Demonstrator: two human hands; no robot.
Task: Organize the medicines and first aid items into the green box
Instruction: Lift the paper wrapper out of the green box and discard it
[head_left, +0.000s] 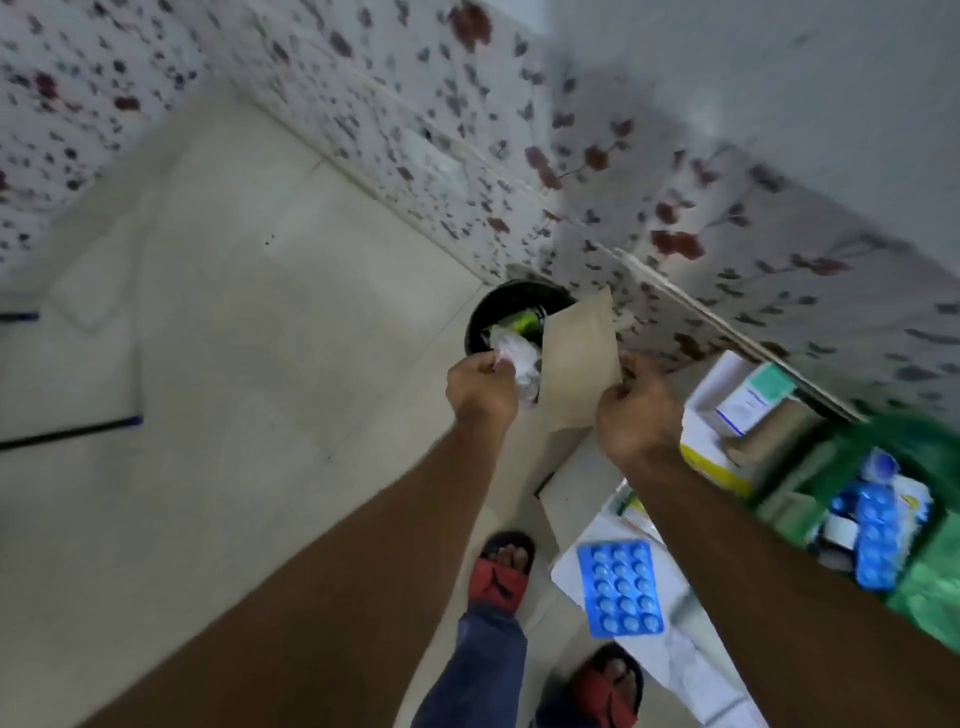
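My right hand (636, 410) grips a brown paper bag (579, 364) held above a black waste bin (485, 312) on the floor. My left hand (480, 389) pinches crumpled clear plastic (511, 356) at the bag's left edge, over the bin. The green box (930, 582) sits at the right edge on a white table; inside it lie a blue blister pack (875, 540) and a roll of tape (839, 532). Another blue blister pack (621, 587) lies on the table under my right forearm. White medicine boxes (745, 405) stand behind the green box.
A flower-patterned wall (571, 156) runs behind the bin and table. A yellow and white carton (711, 462) lies beside the medicine boxes. My feet in red and black sandals (501, 571) stand on the pale tiled floor (234, 364) by the table's corner.
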